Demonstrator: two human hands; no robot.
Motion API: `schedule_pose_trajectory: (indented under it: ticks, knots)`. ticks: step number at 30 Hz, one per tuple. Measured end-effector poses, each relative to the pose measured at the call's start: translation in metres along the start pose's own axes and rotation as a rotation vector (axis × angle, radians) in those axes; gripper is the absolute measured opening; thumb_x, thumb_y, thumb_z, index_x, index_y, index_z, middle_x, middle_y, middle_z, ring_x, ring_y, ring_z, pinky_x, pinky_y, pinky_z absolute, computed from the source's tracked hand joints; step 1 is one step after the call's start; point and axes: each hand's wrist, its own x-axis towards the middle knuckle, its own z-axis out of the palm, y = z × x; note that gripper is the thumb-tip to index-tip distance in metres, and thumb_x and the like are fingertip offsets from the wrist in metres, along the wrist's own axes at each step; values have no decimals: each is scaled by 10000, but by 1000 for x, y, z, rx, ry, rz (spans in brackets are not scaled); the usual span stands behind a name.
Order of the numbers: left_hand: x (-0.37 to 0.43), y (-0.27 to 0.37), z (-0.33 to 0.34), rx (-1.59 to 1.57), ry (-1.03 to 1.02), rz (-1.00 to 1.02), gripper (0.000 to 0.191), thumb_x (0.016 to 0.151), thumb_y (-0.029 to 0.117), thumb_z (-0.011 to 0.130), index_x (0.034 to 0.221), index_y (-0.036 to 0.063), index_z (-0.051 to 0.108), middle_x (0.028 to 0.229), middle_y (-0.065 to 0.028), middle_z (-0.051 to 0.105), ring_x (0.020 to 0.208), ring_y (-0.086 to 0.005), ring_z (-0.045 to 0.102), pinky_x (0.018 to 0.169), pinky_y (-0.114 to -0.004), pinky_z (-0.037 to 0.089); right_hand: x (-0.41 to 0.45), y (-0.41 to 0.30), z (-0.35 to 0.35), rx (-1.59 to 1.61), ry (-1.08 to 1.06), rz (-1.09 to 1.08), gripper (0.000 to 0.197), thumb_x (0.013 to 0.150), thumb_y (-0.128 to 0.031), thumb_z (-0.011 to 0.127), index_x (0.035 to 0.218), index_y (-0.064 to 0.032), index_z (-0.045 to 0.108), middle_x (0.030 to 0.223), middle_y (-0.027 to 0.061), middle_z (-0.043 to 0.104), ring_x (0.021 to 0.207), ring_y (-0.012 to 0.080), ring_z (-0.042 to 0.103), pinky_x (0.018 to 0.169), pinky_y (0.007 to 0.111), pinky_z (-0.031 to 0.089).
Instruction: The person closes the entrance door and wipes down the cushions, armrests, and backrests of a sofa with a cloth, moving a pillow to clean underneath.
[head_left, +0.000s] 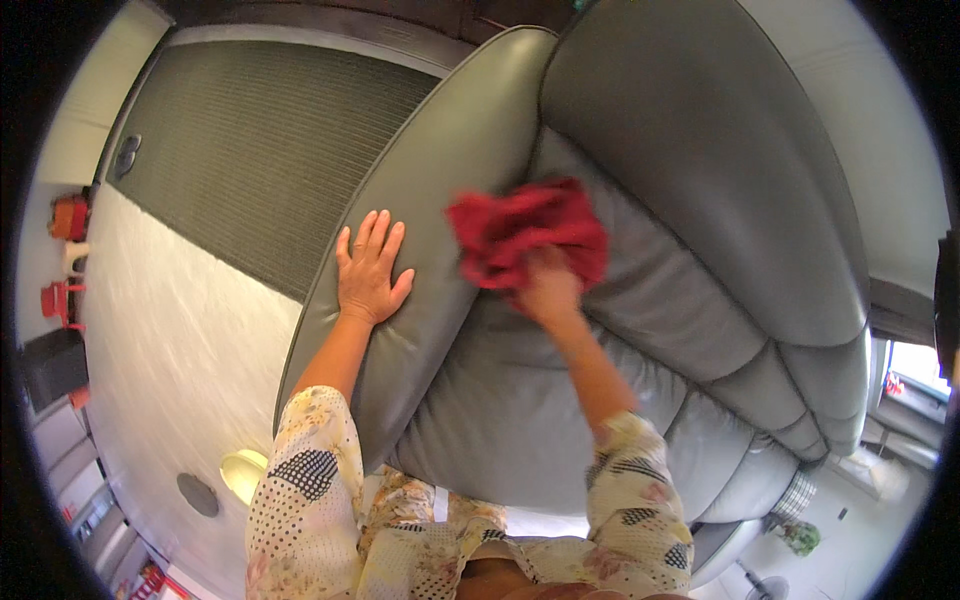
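A grey leather sofa (510, 405) fills the middle of the view in front of me. My left hand (371, 274) rests flat, fingers spread, on its padded armrest (450, 161). In my right hand (551, 289) is a bunched red cloth (525, 225), blurred by motion. The cloth lies over the inner side of the armrest and the near end of the seat, below the backrest cushion (675, 142). Some of my right fingers are hidden in the folds of the cloth.
Left of the sofa, a dark ribbed mat or rug (277, 142) covers part of the pale floor (172, 322). A yellow-green basin (244, 476) stands by my left sleeve, near a dark round object (198, 495). Red stools (64, 301) are along the far left.
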Motion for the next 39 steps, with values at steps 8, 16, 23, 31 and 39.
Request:
schedule_pose_trajectory:
  ticks: [8, 16, 23, 31, 39]
  knots:
    - [-1, 1, -5, 6, 26, 13, 663, 721, 321, 554, 1314, 126, 333, 1407, -88, 264, 1310, -249, 216, 1044, -499, 124, -74, 92, 59, -108, -465, 261, 339, 764, -163, 496, 1100, -175, 541, 1054, 115, 566, 991, 276, 544, 767, 405, 479]
    - [2, 7, -12, 19, -25, -12, 705, 713, 311, 583, 1328, 129, 291, 1416, -88, 235, 1321, -248, 184, 1054, -501, 102, -187, 208, -117, 37, 68, 954, 355, 648, -150, 635, 993, -74, 600, 965, 161, 612, 914, 307, 591, 771, 380, 472]
    - [-9, -8, -25, 83, -46, -9, 711, 713, 300, 592, 1325, 122, 277, 1413, -100, 231, 1321, -260, 176, 1054, -504, 100, 43, 70, -337, 67, 764, 163, 454, 614, -134, 680, 1043, -55, 554, 1060, 137, 561, 978, 291, 553, 823, 360, 446]
    - [4, 10, -11, 48, -16, 28, 703, 690, 227, 583, 1314, 111, 280, 1405, -112, 247, 1310, -289, 200, 1059, -515, 109, 238, 30, -289, -492, 397, -191, 610, 555, -388, 673, 1125, -208, 551, 1127, 72, 535, 1082, 257, 490, 839, 540, 389]
    - [-1, -5, -5, 90, 16, 62, 681, 696, 208, 531, 1319, 92, 283, 1412, -143, 228, 1313, -292, 201, 1064, -498, 109, 206, 170, -335, -208, 180, 137, 503, 621, -412, 621, 1056, -161, 602, 1022, 109, 618, 950, 294, 589, 758, 475, 473]
